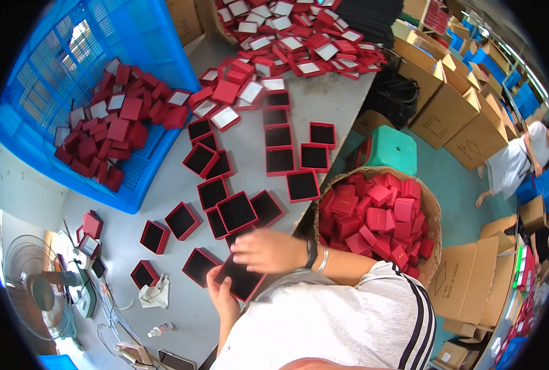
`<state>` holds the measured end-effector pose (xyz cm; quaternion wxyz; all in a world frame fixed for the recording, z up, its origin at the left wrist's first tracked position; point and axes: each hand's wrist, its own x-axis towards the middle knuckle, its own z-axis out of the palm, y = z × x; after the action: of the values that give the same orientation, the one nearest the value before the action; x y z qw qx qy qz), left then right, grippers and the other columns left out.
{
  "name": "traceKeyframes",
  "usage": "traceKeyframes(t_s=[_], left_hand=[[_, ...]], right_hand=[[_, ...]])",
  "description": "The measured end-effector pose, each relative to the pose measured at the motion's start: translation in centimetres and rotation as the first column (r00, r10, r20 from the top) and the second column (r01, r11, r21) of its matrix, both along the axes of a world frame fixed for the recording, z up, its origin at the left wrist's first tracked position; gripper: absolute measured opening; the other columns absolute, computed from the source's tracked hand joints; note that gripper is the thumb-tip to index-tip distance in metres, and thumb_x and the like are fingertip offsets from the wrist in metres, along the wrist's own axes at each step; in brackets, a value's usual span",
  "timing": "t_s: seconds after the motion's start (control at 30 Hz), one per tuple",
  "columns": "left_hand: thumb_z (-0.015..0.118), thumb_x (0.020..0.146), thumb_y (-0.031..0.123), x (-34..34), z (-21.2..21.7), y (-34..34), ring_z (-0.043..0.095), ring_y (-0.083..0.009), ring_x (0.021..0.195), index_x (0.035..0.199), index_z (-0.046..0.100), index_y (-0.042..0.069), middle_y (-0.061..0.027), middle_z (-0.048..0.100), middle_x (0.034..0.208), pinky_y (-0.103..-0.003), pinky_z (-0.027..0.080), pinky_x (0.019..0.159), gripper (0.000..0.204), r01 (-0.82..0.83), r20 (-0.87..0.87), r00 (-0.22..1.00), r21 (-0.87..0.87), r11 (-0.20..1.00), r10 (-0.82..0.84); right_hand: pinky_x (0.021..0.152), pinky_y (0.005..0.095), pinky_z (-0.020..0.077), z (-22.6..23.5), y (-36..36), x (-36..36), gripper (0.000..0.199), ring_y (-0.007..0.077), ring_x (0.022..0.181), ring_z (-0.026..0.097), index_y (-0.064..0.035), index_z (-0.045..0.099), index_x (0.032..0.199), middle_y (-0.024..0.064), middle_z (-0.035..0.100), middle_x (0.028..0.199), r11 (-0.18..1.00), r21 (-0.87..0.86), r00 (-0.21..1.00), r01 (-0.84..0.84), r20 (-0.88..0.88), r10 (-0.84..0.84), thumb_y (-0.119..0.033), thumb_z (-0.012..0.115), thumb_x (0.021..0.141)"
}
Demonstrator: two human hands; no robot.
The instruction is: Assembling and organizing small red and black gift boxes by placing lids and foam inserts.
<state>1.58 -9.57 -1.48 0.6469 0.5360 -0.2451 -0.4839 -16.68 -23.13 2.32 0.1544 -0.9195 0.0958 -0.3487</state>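
**Red box tray held in both hands at the table edge**

Person at a grey table (pixel 323 105), seen from above. Left hand (pixel 220 295) grips the lower left edge of a red box tray with black lining (pixel 242 279), fingers curled round its rim. Right hand (pixel 267 250) lies flat over the top of the same tray, fingers stretched toward the left, palm down and touching it; how tightly it presses I cannot tell. A dark watch and a thin bracelet sit on the right wrist. The tray is at the near edge of the table, just in front of the person's white shirt.

Just beyond the hands, more open black-lined trays (pixel 236 211) lie spread over the table, some overlapping, others set in a rough column running away from the person. At the far end, a heap of red lids and white-lined pieces (pixel 293 43).

To the left, a blue plastic crate (pixel 132 37), tilted, with a pile of red boxes in it. To the right, beside the table, a round woven basket (pixel 433 209) full of red lids. A green stool (pixel 393 148) stands behind the basket.

Near left corner of the table: a small fan (pixel 31 271), cables, a crumpled white cloth (pixel 155 295), a small bottle.

Cardboard cartons (pixel 453 111) are stacked along the right side. Another person in white bends over there, well apart.
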Motion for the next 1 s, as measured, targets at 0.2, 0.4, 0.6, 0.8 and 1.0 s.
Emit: traceKeyframes(t_s=[0.2,0.4,0.6,0.8,1.0], left_hand=[[0.058,0.089,0.02,3.6,1.1,-3.0,0.054,-0.0234,0.116,0.128,0.044,0.004,-0.0113,0.054,0.124,-0.036,0.045,0.1,0.044,-0.092,-0.24,0.968,-0.072,0.993,0.072],[0.062,0.089,0.028,5.8,-0.1,-5.3,0.05,-0.0255,0.124,0.137,0.038,0.006,-0.0113,0.05,0.133,-0.037,0.042,0.105,0.058,-0.062,-0.296,0.955,-0.173,0.983,0.008],[0.059,0.089,0.022,5.4,1.6,-4.7,0.043,-0.0259,0.13,0.14,0.035,0.007,-0.0106,0.046,0.138,-0.04,0.038,0.108,0.059,-0.181,-0.334,0.936,-0.179,0.967,0.113],[0.054,0.094,0.013,5.3,0.9,-1.4,0.042,-0.0224,0.13,0.142,0.034,0.011,-0.0094,0.045,0.137,-0.037,0.042,0.103,0.052,-0.181,-0.266,0.952,-0.087,0.98,0.152],[0.049,0.098,0.017,2.7,1.7,0.8,0.043,-0.0188,0.126,0.147,0.028,0.01,-0.0102,0.041,0.139,-0.034,0.035,0.107,0.054,-0.052,0.039,0.998,-0.113,0.992,0.057]], right_hand=[[0.085,0.0415,0.0486,-0.4,-21.1,-1.1,0.021,0.035,0.1,0.059,-0.0028,0.065,0.103,0.0143,0.064,0.102,0.739,0.387,0.758,0.551,0.139,-0.638,-0.013,0.063,0.085],[0.095,0.0405,0.047,-9.9,-35.4,6.4,0.038,0.0335,0.109,0.058,-0.0082,0.062,0.119,0.0134,0.061,0.117,0.77,-0.094,0.76,0.631,-0.122,-0.638,-0.018,0.068,0.083],[0.089,0.0444,0.0442,-11.8,-33.8,7.4,0.021,0.0332,0.099,0.061,-0.009,0.068,0.098,0.0138,0.065,0.102,0.747,-0.106,0.699,0.656,-0.287,-0.655,-0.026,0.065,0.086],[0.091,0.0332,0.0518,0.6,-14.9,4.8,0.027,0.0175,0.101,0.063,-0.0007,0.051,0.12,0.0093,0.063,0.113,0.119,0.899,0.798,-0.421,0.43,-0.423,-0.013,0.058,0.097],[0.097,0.0277,0.0445,-1.0,0.6,4.5,0.044,0.0112,0.11,0.055,-0.0011,0.043,0.134,0.0055,0.059,0.119,-0.044,0.954,0.949,-0.298,0.29,-0.125,-0.014,0.061,0.096]])
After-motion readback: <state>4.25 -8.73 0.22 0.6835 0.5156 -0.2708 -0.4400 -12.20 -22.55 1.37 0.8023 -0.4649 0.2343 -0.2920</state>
